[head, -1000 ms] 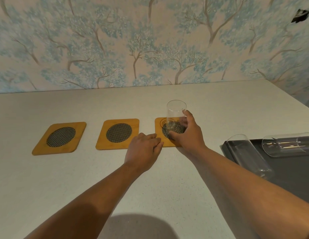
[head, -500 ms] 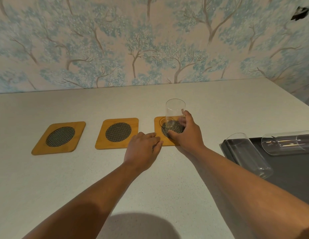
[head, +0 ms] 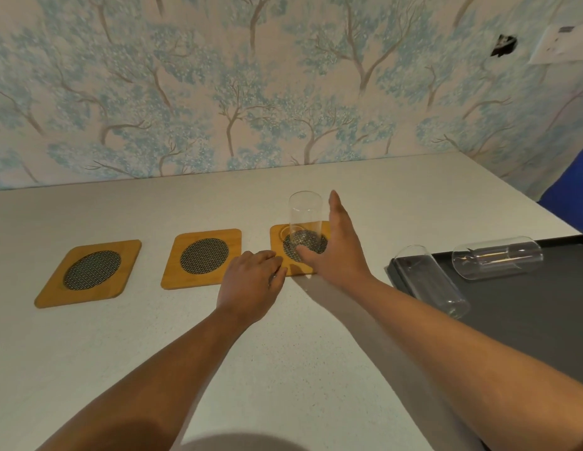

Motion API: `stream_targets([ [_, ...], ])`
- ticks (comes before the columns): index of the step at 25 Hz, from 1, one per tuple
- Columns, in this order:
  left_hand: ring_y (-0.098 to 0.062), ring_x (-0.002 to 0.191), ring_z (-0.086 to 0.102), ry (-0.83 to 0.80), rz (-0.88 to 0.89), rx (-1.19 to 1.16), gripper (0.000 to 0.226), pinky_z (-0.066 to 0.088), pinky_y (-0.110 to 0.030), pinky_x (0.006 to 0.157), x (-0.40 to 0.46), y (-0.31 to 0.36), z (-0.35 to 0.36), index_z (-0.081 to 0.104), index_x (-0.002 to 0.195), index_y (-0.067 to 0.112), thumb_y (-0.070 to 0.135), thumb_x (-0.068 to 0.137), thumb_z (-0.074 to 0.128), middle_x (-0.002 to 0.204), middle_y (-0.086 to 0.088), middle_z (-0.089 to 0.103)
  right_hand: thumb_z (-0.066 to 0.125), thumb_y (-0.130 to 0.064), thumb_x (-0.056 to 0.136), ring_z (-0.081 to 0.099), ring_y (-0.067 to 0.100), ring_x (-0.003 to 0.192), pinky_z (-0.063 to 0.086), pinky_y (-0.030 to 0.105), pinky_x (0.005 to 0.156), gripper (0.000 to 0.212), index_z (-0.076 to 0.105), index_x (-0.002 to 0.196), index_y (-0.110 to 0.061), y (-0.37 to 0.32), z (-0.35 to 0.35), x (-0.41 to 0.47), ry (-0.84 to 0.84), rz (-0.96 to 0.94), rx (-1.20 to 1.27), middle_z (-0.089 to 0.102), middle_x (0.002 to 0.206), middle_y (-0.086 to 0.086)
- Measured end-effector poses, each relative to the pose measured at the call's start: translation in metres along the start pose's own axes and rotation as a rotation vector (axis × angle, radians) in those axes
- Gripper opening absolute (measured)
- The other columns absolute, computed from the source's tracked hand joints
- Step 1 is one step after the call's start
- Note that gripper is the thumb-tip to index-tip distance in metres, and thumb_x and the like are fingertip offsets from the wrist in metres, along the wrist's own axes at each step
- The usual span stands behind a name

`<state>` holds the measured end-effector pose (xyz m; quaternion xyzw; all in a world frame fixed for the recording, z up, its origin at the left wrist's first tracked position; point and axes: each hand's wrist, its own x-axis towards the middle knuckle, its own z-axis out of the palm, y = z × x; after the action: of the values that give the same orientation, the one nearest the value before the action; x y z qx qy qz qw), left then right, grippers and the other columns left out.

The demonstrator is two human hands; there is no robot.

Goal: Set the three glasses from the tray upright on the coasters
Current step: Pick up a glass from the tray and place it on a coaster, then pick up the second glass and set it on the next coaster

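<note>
A clear glass (head: 305, 219) stands upright on the right coaster (head: 277, 236), a wooden square with a dark mesh disc. My right hand (head: 335, 245) is just to the glass's right, fingers spread, off the glass. With curled fingers, my left hand (head: 251, 281) rests on the counter and touches that coaster's front left corner. The middle coaster (head: 202, 258) and the left coaster (head: 91, 271) are bare. Two more clear glasses lie on their sides on the dark tray (head: 528, 307): one (head: 430, 281) at its left edge, one (head: 498, 257) at its back.
The pale counter (head: 153, 336) meets a tree-patterned wall (head: 251, 92) at the back. Something blue (head: 570, 187) shows at the far right edge, past the counter's corner. A dark hole and a white plate sit high on the wall at the right.
My right hand has let go of the glass and opened beside it. The glass now stands alone on the right coaster. My left hand has stayed in place.
</note>
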<state>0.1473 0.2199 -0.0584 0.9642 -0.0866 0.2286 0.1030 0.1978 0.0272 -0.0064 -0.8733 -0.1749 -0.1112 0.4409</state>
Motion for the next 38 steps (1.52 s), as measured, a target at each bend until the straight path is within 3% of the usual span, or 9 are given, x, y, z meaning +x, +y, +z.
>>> stream_targets([
  [5,-0.022,0.072,0.058,0.052,0.178,0.07,0.014,0.043,-0.036,0.064,-0.004,0.008,-0.009,0.072,0.095,0.015,0.026,0.096,0.064,0.094,-0.001,0.071,0.077,-0.037,0.084,0.021,0.011,0.15,0.019,0.022,0.114,0.103,0.01,0.162,-0.026,-0.01,-0.07,-0.037,0.046,-0.024,-0.107,0.023,0.168,-0.003],
  [8,-0.021,0.075,0.057,0.023,0.253,0.054,0.015,0.043,-0.035,0.065,-0.005,0.031,-0.013,0.071,0.094,0.017,0.029,0.096,0.062,0.092,0.0,0.069,0.077,-0.037,0.085,0.026,0.015,0.15,0.024,0.029,0.117,0.097,0.018,0.161,-0.025,0.006,-0.116,-0.066,0.074,0.06,-0.172,0.027,0.166,-0.002],
  [12,-0.021,0.106,0.062,-0.062,0.156,-0.244,0.033,0.048,-0.033,0.088,0.006,0.102,-0.008,0.068,0.123,0.02,0.034,0.094,0.065,0.12,0.002,0.068,0.081,-0.042,0.081,0.029,0.021,0.15,0.033,0.043,0.118,0.102,0.019,0.161,-0.025,0.037,-0.154,-0.102,0.094,0.282,-0.159,0.028,0.165,-0.001],
  [15,-0.021,0.137,0.044,-0.242,0.022,-0.503,0.055,0.031,-0.028,0.108,0.027,0.153,-0.002,0.045,0.15,0.017,0.035,0.1,0.059,0.151,-0.004,0.048,0.085,-0.046,0.075,0.033,0.026,0.148,0.039,0.049,0.114,0.111,0.018,0.161,-0.024,0.057,-0.165,-0.124,0.083,0.424,-0.091,0.038,0.16,0.002],
  [21,-0.024,0.149,0.028,-0.425,-0.141,-0.602,0.063,0.023,-0.032,0.115,0.061,0.2,0.006,0.023,0.159,0.016,0.021,0.103,0.051,0.165,-0.008,0.027,0.082,-0.065,0.066,0.051,0.023,0.128,0.049,0.035,0.094,0.113,0.032,0.156,-0.017,0.076,-0.163,-0.146,0.029,0.488,-0.054,0.059,0.136,0.0],
  [25,-0.026,0.149,0.029,-0.45,-0.153,-0.552,0.063,0.026,-0.038,0.117,0.066,0.212,0.01,0.025,0.159,0.018,0.019,0.102,0.053,0.163,-0.006,0.032,0.077,-0.069,0.066,0.049,0.019,0.117,0.051,0.041,0.091,0.073,0.057,0.124,-0.029,0.076,-0.161,-0.149,-0.01,0.451,-0.116,0.061,0.106,-0.018],
  [32,-0.026,0.144,0.038,-0.378,-0.139,-0.542,0.061,0.034,-0.038,0.114,0.062,0.223,0.002,0.034,0.155,0.017,0.01,0.098,0.055,0.159,-0.008,0.04,0.079,-0.059,0.073,0.057,0.017,0.093,0.056,0.044,0.079,0.044,0.053,0.092,-0.03,0.066,-0.16,-0.147,0.037,0.439,-0.16,0.061,0.084,-0.013],
  [35,-0.025,0.14,0.042,-0.351,-0.078,-0.491,0.064,0.035,-0.035,0.111,0.058,0.223,-0.005,0.034,0.156,0.02,0.013,0.097,0.058,0.156,-0.008,0.043,0.082,-0.039,0.075,0.06,0.01,0.081,0.059,0.037,0.07,0.041,0.052,0.1,-0.03,0.062,-0.173,-0.149,0.09,0.447,-0.001,0.062,0.093,-0.009],
  [38,-0.021,0.13,0.05,-0.319,0.014,-0.44,0.077,0.041,-0.027,0.098,0.053,0.22,-0.016,0.028,0.157,0.031,0.022,0.092,0.068,0.146,-0.004,0.049,0.083,-0.032,0.073,0.06,0.011,0.101,0.054,0.022,0.07,0.072,0.052,0.137,-0.028,0.054,-0.196,-0.152,0.137,0.412,0.122,0.061,0.116,-0.008],
])
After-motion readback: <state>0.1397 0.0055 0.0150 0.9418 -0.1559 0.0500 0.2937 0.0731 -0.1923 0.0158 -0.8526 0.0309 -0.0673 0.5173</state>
